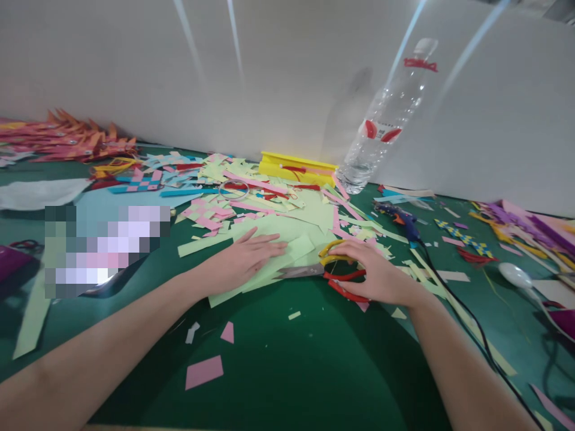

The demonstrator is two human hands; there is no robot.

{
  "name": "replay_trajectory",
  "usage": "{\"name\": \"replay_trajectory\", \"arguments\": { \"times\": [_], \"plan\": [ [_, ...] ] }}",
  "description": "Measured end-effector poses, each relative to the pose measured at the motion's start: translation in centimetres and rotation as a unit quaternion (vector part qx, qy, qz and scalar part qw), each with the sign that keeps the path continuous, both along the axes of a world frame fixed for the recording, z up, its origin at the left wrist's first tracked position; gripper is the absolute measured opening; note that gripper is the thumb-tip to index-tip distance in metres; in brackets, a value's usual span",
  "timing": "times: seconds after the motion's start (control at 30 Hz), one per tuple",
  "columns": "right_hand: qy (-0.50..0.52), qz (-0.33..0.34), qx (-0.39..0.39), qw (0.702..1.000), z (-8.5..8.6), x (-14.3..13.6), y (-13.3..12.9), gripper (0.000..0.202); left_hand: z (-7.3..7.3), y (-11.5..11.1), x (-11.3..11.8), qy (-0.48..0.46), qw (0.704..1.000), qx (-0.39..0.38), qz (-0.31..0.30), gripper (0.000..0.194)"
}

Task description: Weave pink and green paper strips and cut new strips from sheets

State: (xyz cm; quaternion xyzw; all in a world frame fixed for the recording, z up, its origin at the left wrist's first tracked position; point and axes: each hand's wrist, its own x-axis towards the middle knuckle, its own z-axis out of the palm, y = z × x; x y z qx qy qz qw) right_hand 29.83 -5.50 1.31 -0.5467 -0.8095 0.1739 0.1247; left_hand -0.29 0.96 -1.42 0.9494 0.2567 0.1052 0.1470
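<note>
My left hand [245,258] lies over sheets of pale green paper [299,248], its fingers stretched out and pointing right. In my right hand [380,272] is a pair of scissors [305,271] with one yellow and one red handle. Their blades point left, at the near edge of the green paper, just right of my left fingertips. The handles are spread apart, with my fingers at the yellow loop. Whether the blades have paper between them, I cannot tell.
Paper scraps and strips cover the green table [287,371]. At the back stand a tilted-looking water bottle [381,129] and a yellow folded strip [296,170]. A blue glue gun [399,220] trails its black cord on the right. A blurred-out object [108,251] lies left, a white spoon [516,275] far right.
</note>
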Motion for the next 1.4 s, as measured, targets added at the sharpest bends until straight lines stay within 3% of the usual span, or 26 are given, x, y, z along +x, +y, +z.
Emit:
{"name": "replay_trajectory", "arguments": {
  "times": [0.2, 0.47, 0.9, 1.4],
  "plan": [
    [0.008, 0.032, -0.002, 0.999, 0.1, -0.7, -0.1, 0.042, -0.4, 0.0, 0.1, 0.027, 0.999, 0.029, -0.030, 0.047],
    [0.005, 0.027, -0.018, 0.999, 0.0, -1.1, -0.2, 0.044, -0.7, 0.2, 0.3, 0.024, 0.997, 0.055, -0.058, 0.046],
    [0.009, 0.052, -0.017, 0.998, -0.6, -2.3, -0.4, 0.051, -0.8, 0.4, 0.5, 0.014, 0.996, 0.051, -0.067, 0.044],
    [0.006, 0.053, -0.012, 0.999, -0.4, -1.9, -0.4, 0.045, -0.3, 0.4, 0.7, 0.034, 0.998, 0.007, -0.053, 0.049]
  ]
}}
